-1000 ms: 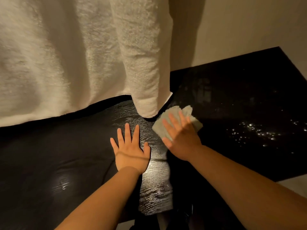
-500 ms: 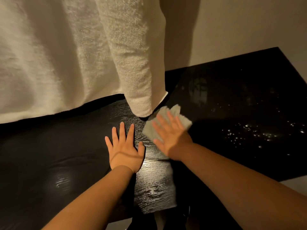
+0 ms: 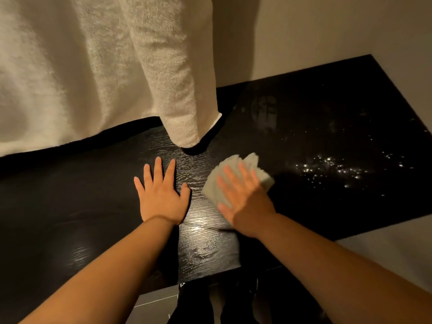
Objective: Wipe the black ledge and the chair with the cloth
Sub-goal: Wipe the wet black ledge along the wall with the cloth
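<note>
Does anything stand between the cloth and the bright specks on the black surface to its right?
Nothing visible does: only bare glossy black surface lies between the cloth under the right hand and the specks.

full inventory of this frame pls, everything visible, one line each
black wood-grain ledge: 1, black, centre and left, under the left grip
pale folded cloth: 1, off-white, where the ledge meets the glossy surface, under the right grip
cream textured curtain: 1, cream, hangs upper left, over the ledge's far edge
glossy black surface with bright specks: 1, black, right of the ledge
plain wall: 1, beige, upper right
floor: 1, grey, bottom edge
left grip: 1, bare hand flat on the ledge, fingers spread
right grip: 1, bare hand pressing flat on the cloth
</note>
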Motion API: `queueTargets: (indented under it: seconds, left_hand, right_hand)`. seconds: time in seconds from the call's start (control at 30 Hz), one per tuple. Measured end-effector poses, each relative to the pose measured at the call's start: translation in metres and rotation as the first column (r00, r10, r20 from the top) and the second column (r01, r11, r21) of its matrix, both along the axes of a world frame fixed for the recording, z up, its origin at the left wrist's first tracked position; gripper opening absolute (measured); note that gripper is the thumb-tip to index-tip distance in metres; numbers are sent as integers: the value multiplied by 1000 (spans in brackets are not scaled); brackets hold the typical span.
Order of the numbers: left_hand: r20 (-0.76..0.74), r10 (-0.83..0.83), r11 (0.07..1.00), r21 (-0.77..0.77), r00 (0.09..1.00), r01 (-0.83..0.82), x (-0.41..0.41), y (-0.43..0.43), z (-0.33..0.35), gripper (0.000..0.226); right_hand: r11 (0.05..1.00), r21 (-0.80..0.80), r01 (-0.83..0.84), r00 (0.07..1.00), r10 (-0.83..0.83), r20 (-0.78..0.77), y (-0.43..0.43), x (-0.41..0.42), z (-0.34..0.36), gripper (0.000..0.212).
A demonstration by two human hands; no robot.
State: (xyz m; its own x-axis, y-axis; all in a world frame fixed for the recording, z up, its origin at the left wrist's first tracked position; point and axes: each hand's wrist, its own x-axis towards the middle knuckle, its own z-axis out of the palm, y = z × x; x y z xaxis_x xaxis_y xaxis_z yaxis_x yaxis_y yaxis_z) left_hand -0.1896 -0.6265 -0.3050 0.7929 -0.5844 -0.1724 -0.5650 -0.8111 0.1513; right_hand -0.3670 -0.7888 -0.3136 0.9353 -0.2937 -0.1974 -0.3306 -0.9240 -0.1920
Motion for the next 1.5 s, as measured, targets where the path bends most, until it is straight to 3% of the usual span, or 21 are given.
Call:
queueTargets:
  seconds: [0.1, 0.17, 0.33, 0.4, 0.53, 0.63, 0.77, 0.93, 1.03, 1.1, 1.17, 1.33, 1.43, 1.5]
  left_hand:
    - [19, 5, 1000, -4, 1000, -5, -2, 1, 0, 73]
    - [21, 6, 1000, -12, 1000, -6, -2, 1, 0, 73]
    - [15, 11, 999, -31, 1000, -10, -2, 2, 2, 73]
    - [23, 11, 999, -40, 1000, -10, -3, 3, 2, 73]
    - [26, 11, 998, -59, 1000, -10, -3, 5, 2, 70]
    - [27, -7, 998, -60, 1000, 9, -4, 10, 3, 68]
    - [2, -86, 995, -47, 996, 85, -21, 33, 7, 67]
    - [-13, -229, 973, -12, 973, 229, -55, 94, 7, 69]
    - [6, -259, 966, 1, 966, 259, -65, 122, 6, 67]
    - [21, -241, 970, 8, 970, 241, -67, 127, 5, 67]
    - [34, -210, 978, 2, 977, 210, -68, 126, 4, 66]
    - [43, -202, 979, -28, 978, 203, -67, 125, 1, 66]
    - [43, -205, 978, -27, 978, 207, -66, 126, 0, 65]
    - [33, -204, 978, -29, 978, 205, -66, 125, 1, 63]
  right_hand:
    - [986, 31, -164, 986, 163, 35, 1, -30, -2, 75]
    - [984, -19, -178, 984, 178, 18, -21, -34, 0, 74]
    - [980, -44, 192, 978, -195, -68, -36, -24, 6, 82]
    - [975, -39, 217, 975, -218, -30, -2, -26, 7, 80]
    - [993, -11, -119, 992, 120, 34, 66, -50, 0, 72]
    - [973, -6, -232, 973, 232, 19, 47, -62, 2, 71]
    - [991, -53, -121, 986, 114, -124, 4, -71, 10, 76]
    - [984, -97, 150, 985, -157, -67, 54, -65, 2, 74]
    - [997, -55, -47, 999, 48, 20, 106, -61, -2, 72]
    - [969, -37, -245, 968, 246, 51, 108, -63, -7, 71]
    - [950, -43, -309, 948, 311, 59, 90, -69, -8, 70]
    - [997, -83, -5, 995, 13, 101, 65, -96, -6, 69]
    - [967, -101, 234, 969, -223, 109, 102, -82, -4, 71]
    - [957, -88, 278, 961, -277, 20, 141, -57, -1, 75]
